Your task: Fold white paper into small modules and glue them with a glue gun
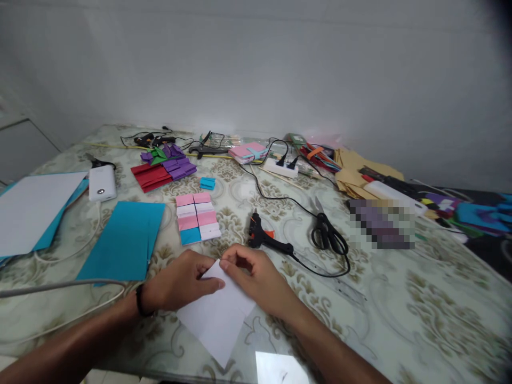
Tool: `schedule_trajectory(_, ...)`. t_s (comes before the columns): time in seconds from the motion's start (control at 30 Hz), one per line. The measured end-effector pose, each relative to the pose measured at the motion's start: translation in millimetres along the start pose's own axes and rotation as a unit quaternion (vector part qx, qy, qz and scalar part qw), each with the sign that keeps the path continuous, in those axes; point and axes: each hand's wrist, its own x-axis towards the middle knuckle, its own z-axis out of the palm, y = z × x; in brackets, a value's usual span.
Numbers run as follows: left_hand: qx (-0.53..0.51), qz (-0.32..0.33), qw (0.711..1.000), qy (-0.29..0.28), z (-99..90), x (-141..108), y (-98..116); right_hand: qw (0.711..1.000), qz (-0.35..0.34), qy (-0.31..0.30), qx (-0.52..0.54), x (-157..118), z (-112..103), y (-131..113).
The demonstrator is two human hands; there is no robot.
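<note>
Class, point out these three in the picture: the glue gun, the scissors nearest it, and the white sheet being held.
Glue gun (278, 244), head view, on its handle.
Scissors (324, 222), head view, where the handles meet.
White sheet (219, 328), head view, on its lower half.

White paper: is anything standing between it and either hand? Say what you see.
Nothing visible is in the way: the left hand and right hand both touch the white paper. The glue gun lies beyond it.

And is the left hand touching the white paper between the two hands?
Touching. The head view shows it plainly: the left hand has its fingers at the white paper, the thumb lying over its upper part.
</note>
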Motion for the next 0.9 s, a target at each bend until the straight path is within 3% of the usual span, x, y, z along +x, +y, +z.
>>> schedule_trajectory(0.2,0.038,0.011,0.999,-0.003,1.9,0,0,1.0,0.0,-0.004,-0.018,1,-3,1)
schedule_trajectory(0.37,0.062,0.017,0.997,0.03,3.2,0,0,0.999,-0.009,0.006,-0.044,2,-5,0)
schedule_trajectory(0.53,0.065,0.024,0.995,0.067,-9.9,-5,6,0.998,-0.014,0.008,-0.061,4,-18,-3)
schedule_trajectory(0.7,-0.022,-0.002,0.992,0.122,-25.1,-9,7,0.998,-0.002,0.022,-0.064,5,-31,-4)
schedule_trajectory(0.9,0.001,0.025,0.994,0.105,-13.8,-5,2,0.997,-0.007,0.044,-0.068,3,-24,-8)
